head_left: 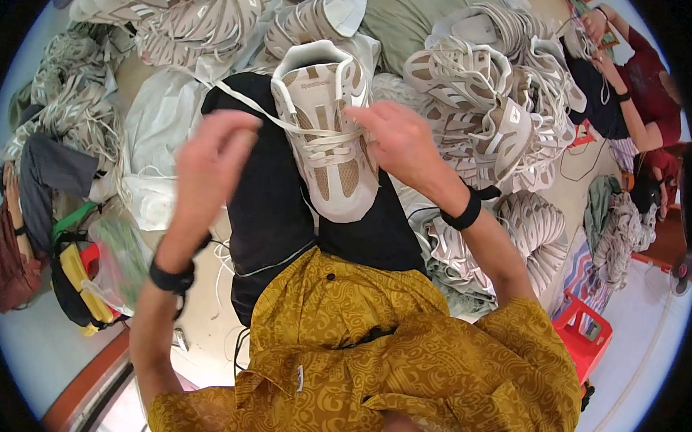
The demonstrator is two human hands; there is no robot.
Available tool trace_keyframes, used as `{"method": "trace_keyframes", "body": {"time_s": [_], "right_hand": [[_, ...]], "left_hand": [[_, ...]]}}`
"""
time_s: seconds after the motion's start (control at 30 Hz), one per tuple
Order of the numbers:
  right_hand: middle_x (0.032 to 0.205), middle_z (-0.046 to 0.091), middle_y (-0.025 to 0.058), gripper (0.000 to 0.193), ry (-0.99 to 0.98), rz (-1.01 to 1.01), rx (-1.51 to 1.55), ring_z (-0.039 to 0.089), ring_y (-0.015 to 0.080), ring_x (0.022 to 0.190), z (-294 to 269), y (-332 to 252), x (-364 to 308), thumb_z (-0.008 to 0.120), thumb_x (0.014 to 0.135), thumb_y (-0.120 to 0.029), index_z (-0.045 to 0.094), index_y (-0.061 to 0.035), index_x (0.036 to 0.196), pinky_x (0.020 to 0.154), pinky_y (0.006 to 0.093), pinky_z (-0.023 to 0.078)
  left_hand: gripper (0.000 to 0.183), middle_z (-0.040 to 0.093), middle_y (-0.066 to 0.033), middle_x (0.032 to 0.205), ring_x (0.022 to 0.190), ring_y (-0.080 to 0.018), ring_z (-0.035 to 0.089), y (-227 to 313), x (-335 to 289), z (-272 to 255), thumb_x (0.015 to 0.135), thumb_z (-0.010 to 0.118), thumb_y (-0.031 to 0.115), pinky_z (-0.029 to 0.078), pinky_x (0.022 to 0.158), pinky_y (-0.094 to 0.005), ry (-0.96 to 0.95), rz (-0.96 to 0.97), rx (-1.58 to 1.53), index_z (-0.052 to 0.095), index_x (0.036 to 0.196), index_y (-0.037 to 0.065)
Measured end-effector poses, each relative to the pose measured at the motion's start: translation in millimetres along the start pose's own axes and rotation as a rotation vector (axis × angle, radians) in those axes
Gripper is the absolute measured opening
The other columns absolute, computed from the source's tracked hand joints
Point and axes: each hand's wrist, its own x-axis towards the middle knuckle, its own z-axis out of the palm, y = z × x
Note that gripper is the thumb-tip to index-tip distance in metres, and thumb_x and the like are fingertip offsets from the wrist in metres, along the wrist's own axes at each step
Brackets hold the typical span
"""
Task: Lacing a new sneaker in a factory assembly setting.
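At upper centre of frame, beige shoe (pixel 326 109) rests on black-clad thighs (pixel 269 219), toe pointing down frame. Left hand (pixel 218 156) blurred near lace (pixel 244 100), grip unclear. Right hand (pixel 399 136) bent-fingered at shoe's edge; cannot tell whether lace is pinched. Lacing seems underway; next pull calls for steady shoe.
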Motion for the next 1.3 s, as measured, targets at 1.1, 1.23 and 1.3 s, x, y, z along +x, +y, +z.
{"method": "trace_keyframes", "body": {"time_s": [1.1, 1.23, 1.3], "right_hand": [[0.065, 0.057, 0.0047, 0.033, -0.035, -0.158, 0.026, 0.056, 0.0209, 0.056, 0, -12, 21, 0.057, 0.066, -0.002, 0.06, -0.009, 0.098, 0.05, 0.0319, 0.046], [0.066, 0.056, 0.0035, 0.031, -0.174, -0.12, -0.067, 0.058, 0.021, 0.064, -3, -16, 29, 0.056, 0.068, -0.011, 0.053, -0.0082, 0.099, 0.054, 0.032, 0.046], [0.064, 0.055, 0.004, 0.029, -0.35, -0.06, -0.095, 0.059, 0.0206, 0.062, 0, -18, 39, 0.055, 0.071, -0.014, 0.052, -0.0073, 0.099, 0.053, 0.0328, 0.046]], "left_hand": [[0.008, 0.057, -0.0111, 0.062, 0.06, -0.0263, 0.058, -6, 17, 69, 0.07, 0.055, 0.007, 0.046, 0.053, -0.0374, -0.193, 0.287, 0.423, 0.057, 0.078, 0.005], [0.013, 0.058, -0.0193, 0.069, 0.065, -0.0339, 0.059, -10, 27, 64, 0.071, 0.054, 0.01, 0.048, 0.058, -0.0402, -0.393, 0.012, 0.158, 0.059, 0.08, 0.002], [0.014, 0.059, -0.0199, 0.071, 0.067, -0.034, 0.06, -10, 25, 61, 0.072, 0.055, 0.01, 0.048, 0.059, -0.0389, -0.384, -0.004, 0.136, 0.058, 0.081, 0.0]]}}
